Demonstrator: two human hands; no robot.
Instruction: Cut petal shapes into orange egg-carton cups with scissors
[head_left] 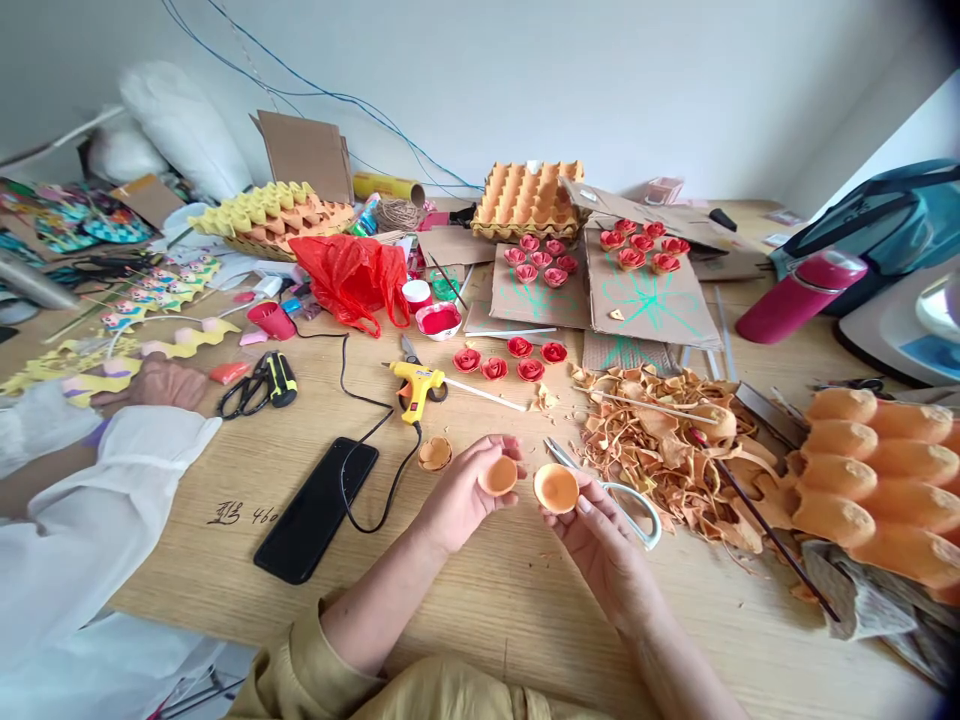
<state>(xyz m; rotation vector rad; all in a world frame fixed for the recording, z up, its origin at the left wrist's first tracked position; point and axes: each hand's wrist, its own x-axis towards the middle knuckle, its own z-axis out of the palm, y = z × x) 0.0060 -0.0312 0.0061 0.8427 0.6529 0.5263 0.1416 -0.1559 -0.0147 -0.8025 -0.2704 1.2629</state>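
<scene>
My left hand [469,490] holds a small orange carton cup [499,477] with its hollow side toward me. In my right hand [604,540] is another orange cup [556,488], a little wider, pinched by the rim. The two cups are close but apart. A third cup [435,454] lies on the table to the left of my hands. White-handled scissors [641,515] lie partly behind my right hand. Beyond my hands are a yellow glue gun [415,388] and several red paper roses [495,368].
A black phone [315,510] and the glue gun's cord lie left. Orange scraps [652,440] and egg trays [877,480] fill the right. Roses on cardboard [652,300] and a red bag [349,280] stand behind. Another person's hand [161,382] rests at the left.
</scene>
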